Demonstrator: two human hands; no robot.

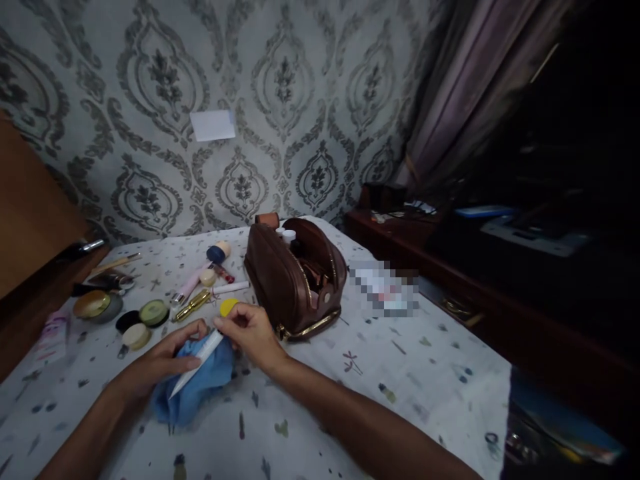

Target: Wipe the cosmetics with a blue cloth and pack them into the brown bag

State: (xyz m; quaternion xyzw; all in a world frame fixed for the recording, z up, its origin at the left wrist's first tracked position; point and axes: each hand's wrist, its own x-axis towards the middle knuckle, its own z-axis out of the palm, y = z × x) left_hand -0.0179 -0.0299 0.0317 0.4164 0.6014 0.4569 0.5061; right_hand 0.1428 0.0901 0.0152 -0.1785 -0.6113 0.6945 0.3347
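Observation:
My left hand (163,360) is closed around a blue cloth (200,387) and the lower end of a white tube (197,365) that lies across the cloth. My right hand (250,333) pinches the tube's upper end near its yellow cap (229,306). Both hands hover just above a bed covered with a white patterned sheet (310,413). An open brown leather toiletry bag (295,277) stands right behind my right hand, with white-capped bottles (286,235) sticking out of it.
Several cosmetics lie at the left: round jars (153,312), a gold-lidded tin (95,305), a gold tube (193,305), a pink tube (187,287), brushes (113,263). A wooden headboard (30,220) is far left. A dark wooden shelf (480,293) runs along the right. Patterned wallpaper is behind.

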